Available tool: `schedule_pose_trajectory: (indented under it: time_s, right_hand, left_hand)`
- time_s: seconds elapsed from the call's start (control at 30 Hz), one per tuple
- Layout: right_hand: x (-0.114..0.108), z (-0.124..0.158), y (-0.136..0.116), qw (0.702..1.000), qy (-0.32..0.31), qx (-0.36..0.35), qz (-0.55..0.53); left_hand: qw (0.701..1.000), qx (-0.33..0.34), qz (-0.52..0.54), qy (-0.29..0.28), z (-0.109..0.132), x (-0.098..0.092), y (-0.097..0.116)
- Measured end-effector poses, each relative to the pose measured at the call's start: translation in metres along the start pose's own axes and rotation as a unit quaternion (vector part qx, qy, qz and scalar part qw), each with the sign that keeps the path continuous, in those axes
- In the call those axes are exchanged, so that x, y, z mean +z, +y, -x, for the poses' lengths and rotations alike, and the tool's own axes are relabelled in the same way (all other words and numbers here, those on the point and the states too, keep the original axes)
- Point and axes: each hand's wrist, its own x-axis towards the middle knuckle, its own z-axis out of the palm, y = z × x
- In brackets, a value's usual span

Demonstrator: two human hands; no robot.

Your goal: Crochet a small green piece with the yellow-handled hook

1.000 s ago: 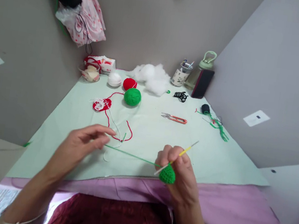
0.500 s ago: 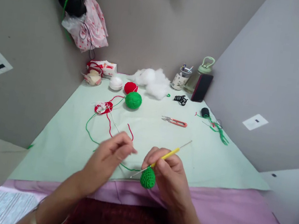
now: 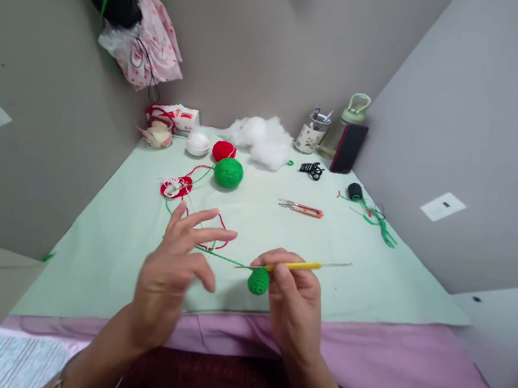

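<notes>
My right hand (image 3: 294, 302) is closed round a crochet hook (image 3: 297, 266) with a yellow handle. Its thin metal tip points left, over the top of a small green crocheted piece (image 3: 258, 281) that hangs at my fingertips. From that piece a strand of green yarn (image 3: 225, 258) runs left toward my left hand (image 3: 176, 266). The fingers of my left hand are spread apart, with the yarn passing behind or between them; which, I cannot tell. Farther back on the table lies a green yarn ball (image 3: 228, 173).
Behind are a red yarn ball (image 3: 224, 151), a white ball (image 3: 197, 144) and white stuffing (image 3: 266, 140). Orange thread snips (image 3: 301, 209) lie right of centre. A red piece with white threads (image 3: 176, 187) lies left. A phone (image 3: 349, 149) leans on a bottle (image 3: 331, 139) at the back right.
My left hand has opened from a pinch into spread fingers and shifted left. The green piece and hook have risen slightly, the hook now more level. The green strand is straighter.
</notes>
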Motion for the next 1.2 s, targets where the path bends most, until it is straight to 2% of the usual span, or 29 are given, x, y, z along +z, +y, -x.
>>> schedule_pose_trajectory:
  time_s: [0.03, 0.1, 0.17, 0.27, 0.33, 0.43, 0.57, 0.6, 0.63, 0.73, 0.83, 0.93, 1.07, 1.2]
  right_hand:
    - [0.000, 0.001, -0.001, 1.000, -0.004, -0.018, 0.017]
    - [0.000, 0.004, -0.003, 0.996, -0.019, -0.061, 0.066]
    - [0.001, 0.005, -0.006, 0.985, -0.035, -0.110, 0.125]
    - [0.004, 0.007, -0.008, 0.963, -0.050, -0.169, 0.202]
    - [0.005, 0.008, -0.007, 0.952, -0.051, -0.189, 0.236]
    - [0.004, 0.010, 0.000, 0.935, -0.049, -0.216, 0.278]
    - [-0.001, 0.013, 0.010, 0.870, -0.075, -0.318, 0.369]
    - [-0.002, 0.013, 0.011, 0.869, -0.074, -0.321, 0.369]
    - [-0.002, 0.013, 0.011, 0.882, -0.071, -0.306, 0.352]
    - [-0.003, 0.009, 0.005, 0.950, -0.047, -0.202, 0.235]
    - [-0.003, 0.002, -0.002, 0.992, -0.016, -0.093, 0.089]
    - [-0.003, -0.001, -0.001, 0.999, -0.026, -0.014, -0.023]
    - [-0.002, 0.002, 0.007, 0.998, -0.060, 0.018, -0.008]
    - [-0.001, 0.002, 0.006, 0.998, -0.032, 0.057, -0.021]
  left_hand:
    - [0.999, 0.001, -0.045, -0.023, 0.004, 0.004, -0.006]
    - [0.997, -0.058, -0.020, -0.052, 0.011, 0.011, -0.014]
    - [0.977, -0.172, 0.102, -0.076, 0.015, 0.017, -0.016]
    - [0.918, -0.287, 0.271, -0.042, 0.017, 0.027, -0.012]
    - [0.888, -0.322, 0.328, -0.015, 0.017, 0.031, -0.008]
    - [0.864, -0.347, 0.364, 0.013, 0.017, 0.035, -0.006]
    - [0.834, -0.376, 0.403, 0.027, 0.018, 0.036, -0.006]
    - [0.820, -0.387, 0.422, 0.015, 0.017, 0.035, -0.006]
    - [0.805, -0.396, 0.442, -0.001, 0.017, 0.033, -0.007]
    - [0.778, -0.399, 0.484, -0.028, 0.013, 0.027, -0.009]
    - [0.784, -0.385, 0.486, -0.019, 0.010, 0.022, -0.009]
    - [0.814, -0.356, 0.458, -0.034, 0.011, 0.023, -0.008]
    - [0.874, -0.318, 0.364, -0.051, 0.018, 0.028, -0.009]
    - [0.908, -0.299, 0.292, -0.033, 0.023, 0.026, -0.013]
